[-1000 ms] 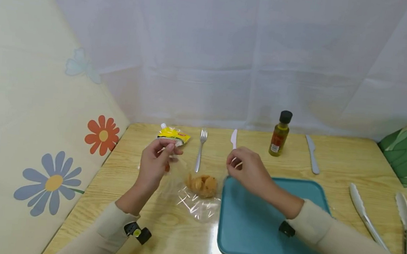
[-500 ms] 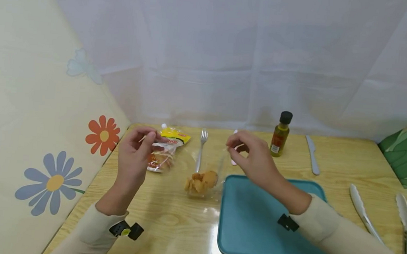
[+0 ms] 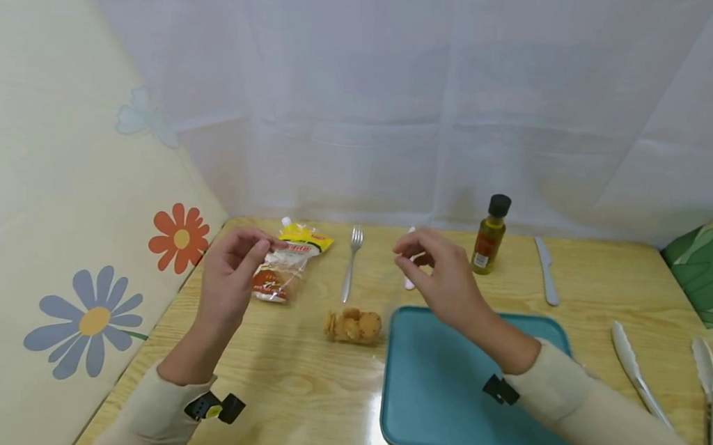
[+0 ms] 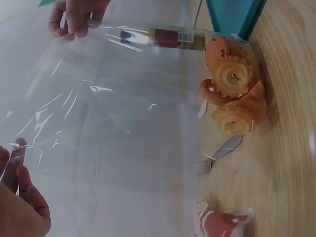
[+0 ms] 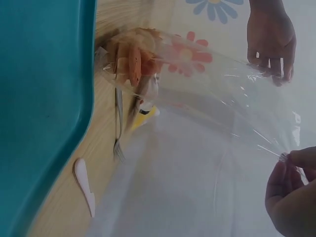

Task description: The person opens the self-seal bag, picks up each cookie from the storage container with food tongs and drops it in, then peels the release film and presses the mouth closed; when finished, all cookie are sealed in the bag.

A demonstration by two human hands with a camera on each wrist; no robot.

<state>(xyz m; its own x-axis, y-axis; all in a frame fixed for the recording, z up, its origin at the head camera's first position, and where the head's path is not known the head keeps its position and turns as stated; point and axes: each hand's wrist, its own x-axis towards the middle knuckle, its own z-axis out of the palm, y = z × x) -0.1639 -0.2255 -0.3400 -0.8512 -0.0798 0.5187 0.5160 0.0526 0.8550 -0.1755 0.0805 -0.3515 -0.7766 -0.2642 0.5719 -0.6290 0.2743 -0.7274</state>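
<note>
Between my hands hangs a clear plastic bag (image 4: 123,98), its bottom holding several cookies (image 4: 233,76), some ring-shaped with ruffled edges. My left hand (image 3: 226,275) pinches the bag's upper left edge. On the opposite side, my right hand (image 3: 443,278) pinches the upper right edge between thumb and fingers, plain in the right wrist view. The bag's mouth is spread wide. In the head view the cookies (image 3: 353,326) appear low, beside the teal tray (image 3: 443,397); the film itself barely shows there.
A yellow-topped spouted pouch (image 3: 301,242) lies behind my left hand. Along the back are a fork (image 3: 351,264), a pinkish knife (image 3: 410,282) partly hidden by my right hand, a dark-capped bottle (image 3: 489,236) and a grey knife (image 3: 546,272). Metal tongs (image 3: 640,377) lie at right.
My left hand has moved left and slightly up, away from the right hand, widening the bag. The bag's bottom hangs straighter, and more of the pouch shows.
</note>
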